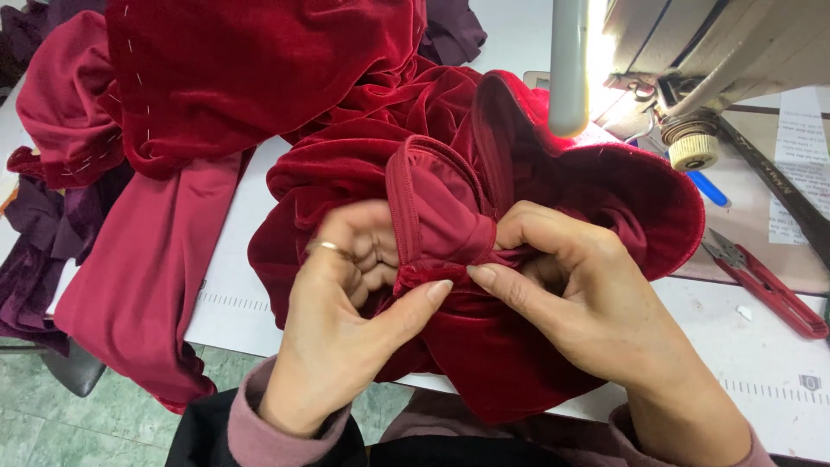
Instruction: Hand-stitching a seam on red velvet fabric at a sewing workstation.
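A red velvet garment [363, 112] with a smooth crimson lining lies bunched on the white table [761, 363]. My left hand [346, 320], a gold ring on one finger, pinches a folded seam of the garment between thumb and fingers. My right hand [579, 303] grips the same seam from the right, its thumb meeting the left thumb at the fold. Both hands hold the fabric just above the table's near edge. The fingertips of each hand are partly buried in the folds.
A sewing machine [692, 60] with a lit lamp stands at the back right. Red-handled thread snips [765, 281] lie on the table to the right. Dark purple cloth [43, 233] hangs off the left edge. Paper sheets [800, 147] sit at far right.
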